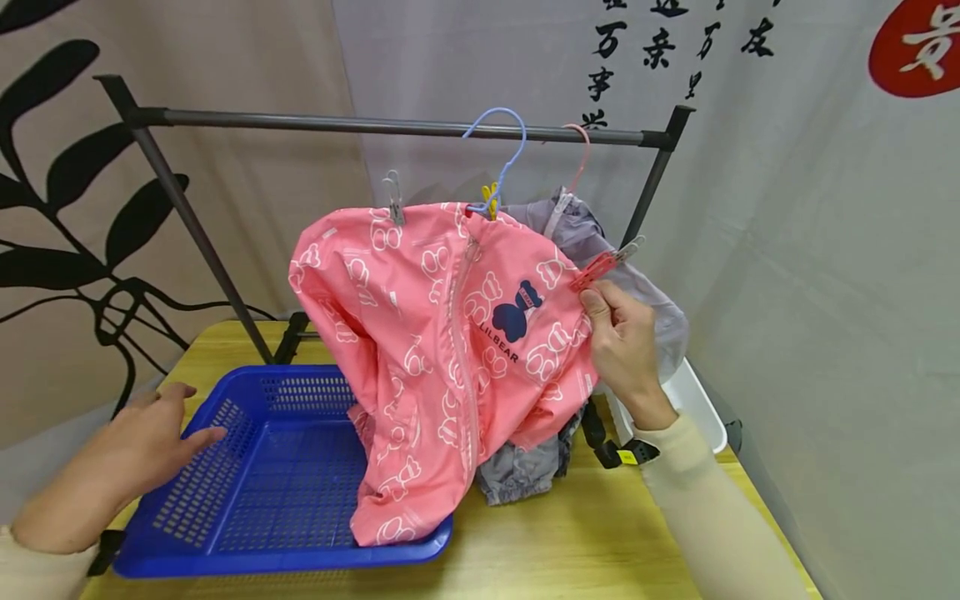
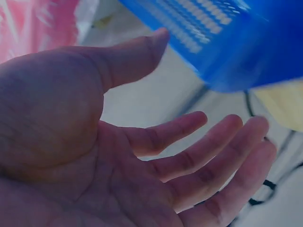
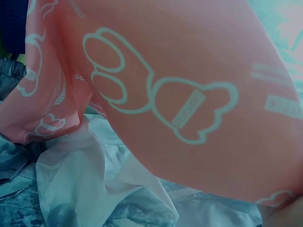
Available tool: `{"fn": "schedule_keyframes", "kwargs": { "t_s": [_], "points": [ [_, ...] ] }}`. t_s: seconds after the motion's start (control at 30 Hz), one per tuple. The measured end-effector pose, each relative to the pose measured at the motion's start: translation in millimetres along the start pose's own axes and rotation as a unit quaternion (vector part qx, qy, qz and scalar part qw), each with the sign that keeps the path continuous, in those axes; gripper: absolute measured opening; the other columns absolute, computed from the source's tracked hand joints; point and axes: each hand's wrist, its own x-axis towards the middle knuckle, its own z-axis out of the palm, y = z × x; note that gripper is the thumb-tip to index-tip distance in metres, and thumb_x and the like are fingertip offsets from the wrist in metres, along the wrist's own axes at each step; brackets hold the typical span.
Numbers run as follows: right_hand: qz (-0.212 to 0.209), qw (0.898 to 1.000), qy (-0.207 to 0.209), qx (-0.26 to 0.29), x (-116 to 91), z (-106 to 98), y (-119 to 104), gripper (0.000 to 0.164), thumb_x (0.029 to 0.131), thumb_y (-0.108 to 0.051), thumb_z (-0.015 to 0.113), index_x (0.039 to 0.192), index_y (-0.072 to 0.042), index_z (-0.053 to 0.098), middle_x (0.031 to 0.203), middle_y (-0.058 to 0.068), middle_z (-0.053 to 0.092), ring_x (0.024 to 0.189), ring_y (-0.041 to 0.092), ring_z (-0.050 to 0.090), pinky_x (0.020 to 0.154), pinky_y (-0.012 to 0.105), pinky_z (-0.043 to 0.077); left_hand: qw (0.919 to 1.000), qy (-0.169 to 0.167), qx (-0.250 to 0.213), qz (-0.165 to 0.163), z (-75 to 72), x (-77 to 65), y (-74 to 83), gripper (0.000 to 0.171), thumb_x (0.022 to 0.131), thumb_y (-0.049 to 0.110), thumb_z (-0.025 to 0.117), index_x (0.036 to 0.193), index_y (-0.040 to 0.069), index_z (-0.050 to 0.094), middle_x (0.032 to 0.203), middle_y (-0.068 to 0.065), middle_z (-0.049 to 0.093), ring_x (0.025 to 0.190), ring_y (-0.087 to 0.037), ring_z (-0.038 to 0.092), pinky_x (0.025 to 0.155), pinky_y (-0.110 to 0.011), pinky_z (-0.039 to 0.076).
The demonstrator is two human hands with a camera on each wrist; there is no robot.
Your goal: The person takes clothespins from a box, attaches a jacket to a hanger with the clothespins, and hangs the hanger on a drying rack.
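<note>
A pink jacket [image 1: 420,333] with white bear outlines and a zip hangs from a blue hanger [image 1: 517,133], whose hook is at the rail. My right hand [image 1: 626,342] pinches the jacket's fabric at its right-hand shoulder, just below a red clip [image 1: 595,271]. In the right wrist view, the pink cloth [image 3: 189,94] fills most of the picture, with only a bit of hand at the lower right corner. My left hand [image 1: 142,442] is held over the basket's left side, fingers spread and holding nothing; its bare palm [image 2: 128,179] shows in the left wrist view.
A blue basket [image 1: 247,560] stands on the wooden table [image 1: 570,533], partly behind the jacket. The dark rack's rail [image 1: 315,123] also bears a pink hanger [image 1: 583,150] with a grey garment [image 1: 573,225]. A silver clip [image 1: 395,200] and yellow clip [image 1: 491,200] sit along the jacket's top. A white tray [image 1: 693,400] is at right.
</note>
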Motion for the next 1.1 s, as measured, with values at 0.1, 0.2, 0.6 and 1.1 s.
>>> {"fn": "schedule_keyframes", "kwargs": {
  "t_s": [0.1,0.2,0.6,1.1],
  "points": [
    [-0.002,1.0,0.001,-0.004,0,1,1,0.023,0.116,-0.004,0.066,0.1,0.007,0.078,0.08,0.018,0.069,0.072,0.0,0.057,0.069,0.014,0.045,0.9997,0.016,0.006,0.019,-1.9,-3.2,27.6,0.093,0.112,0.046,0.078,0.156,-0.027,0.041,0.147,-0.062,0.046,0.134,-0.08,0.052,0.104,-0.09,0.051],
    [0.0,1.0,0.002,-0.007,1,1,0,0.024,0.117,-0.005,0.066,0.1,0.007,0.079,0.08,0.018,0.069,0.073,0.0,0.058,0.069,0.014,0.046,0.9977,0.014,-0.01,0.066,0.6,-2.4,55.2,0.096,0.11,0.053,0.079,0.155,-0.025,0.046,0.148,-0.057,0.054,0.136,-0.075,0.058,0.107,-0.087,0.053],
    [0.008,1.0,0.0,-0.014,-1,1,-3,0.025,0.116,-0.005,0.066,0.096,0.004,0.078,0.077,0.015,0.066,0.07,0.0,0.056,0.066,0.014,0.044,0.9611,-0.07,-0.166,0.21,27.8,4.9,126.7,0.054,0.103,0.045,0.09,0.128,0.0,0.076,0.104,-0.003,0.082,0.093,-0.015,0.075,0.082,-0.034,0.063],
    [0.015,1.0,-0.005,-0.009,-1,0,5,0.025,0.117,-0.005,0.066,0.098,0.007,0.078,0.077,0.017,0.068,0.068,-0.001,0.057,0.064,0.014,0.046,0.946,-0.069,-0.209,0.238,39.0,15.7,141.4,0.02,0.095,0.017,0.094,0.088,0.015,0.076,0.074,0.01,0.07,0.067,-0.005,0.058,0.062,-0.023,0.047]
  ]
}}
